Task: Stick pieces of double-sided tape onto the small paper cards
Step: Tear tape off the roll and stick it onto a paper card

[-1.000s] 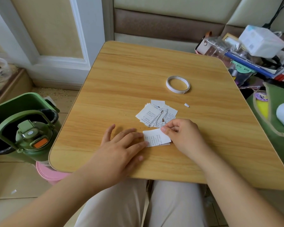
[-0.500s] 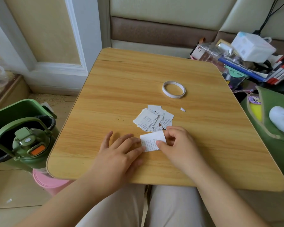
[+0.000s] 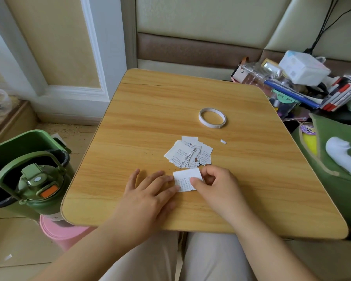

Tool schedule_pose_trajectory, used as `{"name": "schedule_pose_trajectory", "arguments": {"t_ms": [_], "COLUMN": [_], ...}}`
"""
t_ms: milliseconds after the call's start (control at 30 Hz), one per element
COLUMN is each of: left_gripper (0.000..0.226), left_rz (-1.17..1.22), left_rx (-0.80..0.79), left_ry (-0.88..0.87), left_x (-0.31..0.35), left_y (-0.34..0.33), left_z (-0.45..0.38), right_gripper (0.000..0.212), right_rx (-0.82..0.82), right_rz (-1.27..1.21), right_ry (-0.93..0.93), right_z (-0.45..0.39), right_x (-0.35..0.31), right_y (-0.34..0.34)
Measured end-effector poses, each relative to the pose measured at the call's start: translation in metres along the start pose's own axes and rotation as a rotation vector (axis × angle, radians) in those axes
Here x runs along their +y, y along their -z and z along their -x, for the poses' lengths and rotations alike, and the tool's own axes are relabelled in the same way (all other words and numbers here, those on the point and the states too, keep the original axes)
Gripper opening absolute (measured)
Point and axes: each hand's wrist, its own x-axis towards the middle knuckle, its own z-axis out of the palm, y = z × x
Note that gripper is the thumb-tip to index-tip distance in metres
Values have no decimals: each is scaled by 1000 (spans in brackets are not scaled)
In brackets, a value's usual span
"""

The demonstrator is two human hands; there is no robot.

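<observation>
Wooden table [image 3: 154, 118] under both my hands. Left hand [image 3: 148, 196] lies flat, fingers straight, fingertips pressing the left edge of a card [image 3: 185, 180]. Right hand [image 3: 217, 185] pinches the card's right side, fingers curled. Just beyond the hands, a card pile [image 3: 187, 152]. Tape scrap [image 3: 223, 141] beyond my right hand; tape roll [image 3: 212, 118] farther out. Green bottle [image 3: 39, 187] far left of left hand.

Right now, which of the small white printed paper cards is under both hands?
The single small white printed card nearest the table edge, apart from the pile of cards; left hand presses it, right hand pinches it.
</observation>
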Motion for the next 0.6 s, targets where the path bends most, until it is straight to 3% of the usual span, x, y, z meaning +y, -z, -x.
{"name": "schedule_pose_trajectory", "arguments": {"t_ms": [167,300,433,500,600], "left_gripper": [41,51,39,33,13], "left_rz": [6,34,75,253,766], "left_rx": [-7,-16,23,114,305], "left_ry": [3,18,6,78,455], "left_x": [1,0,1,3,13], "left_y": [1,3,4,8,32], "left_z": [-2,0,-1,-1,-6], "right_gripper": [6,9,12,9,9], "right_rx": [10,43,54,87,138], "right_rz": [-15,-94,-163,-220,-350], "right_ry": [46,6,-25,-3,55], "right_z": [0,0,0,3,6], "right_x": [3,9,10,5,-6], "right_y": [-3,-7,-11,-9,4]}}
